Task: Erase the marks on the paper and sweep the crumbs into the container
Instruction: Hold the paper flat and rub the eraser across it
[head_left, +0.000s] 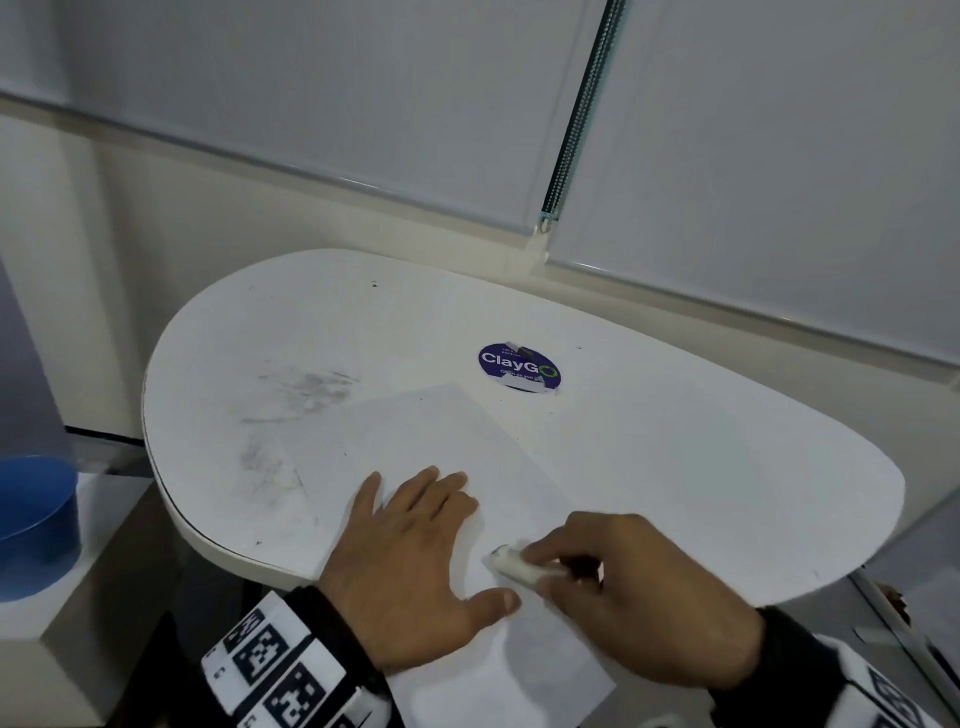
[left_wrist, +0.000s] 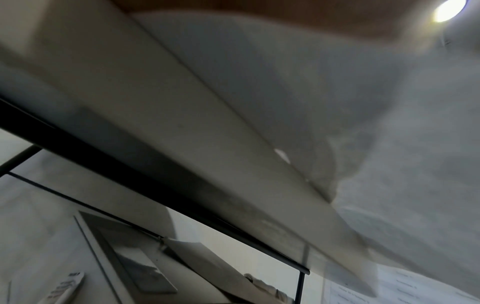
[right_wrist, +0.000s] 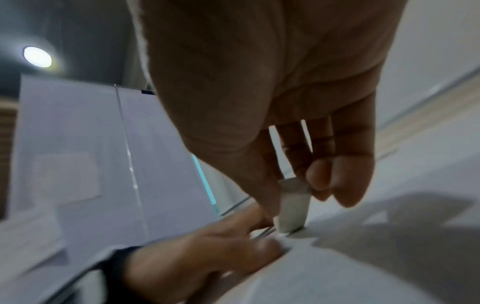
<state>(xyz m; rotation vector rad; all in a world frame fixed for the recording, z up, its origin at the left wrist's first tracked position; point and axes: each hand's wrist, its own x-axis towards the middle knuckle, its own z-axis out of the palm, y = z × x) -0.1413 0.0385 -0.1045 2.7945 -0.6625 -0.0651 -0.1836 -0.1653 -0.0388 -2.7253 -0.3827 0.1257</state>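
two hands work over a thin white sheet of paper (head_left: 483, 467) lying on a smooth, rounded white surface (head_left: 249, 332), the sheet's near corner hanging past the front edge. the left hand (head_left: 415, 551) lies flat on the paper with fingers straight and spread, thumb stretched toward the right, its grip wide and holding nothing. the right hand (head_left: 639, 587) has its grip narrowed on a small, blunt, whitish eraser (head_left: 519, 564), pinched between thumb and fingertips; in the right wrist view the eraser (right_wrist: 293, 207) stands nearly upright with its lower end touching the paper (right_wrist: 337, 267), just beside the left hand (right_wrist: 207, 253). that view is blurred, so the eraser's texture is hard to read. any marks on the sheet are too faint to make out, and no crumbs can be told apart from the white paper. grey smudges (head_left: 301, 395) streak the bare surface left of the sheet, and a round dark blue sticker (head_left: 519, 366) with white lettering sits beyond the paper's far corner, its lower edge peeling. a blue, smooth-walled plastic container (head_left: 36, 509) stands on a lower ledge well to the left, cut off by the frame edge. both wrists wear bands with black-and-white square patterns (head_left: 275, 670). the left wrist view is soft and dim, showing only the surface's pale edge (left_wrist: 207, 164) and hanging paper (left_wrist: 415, 185).
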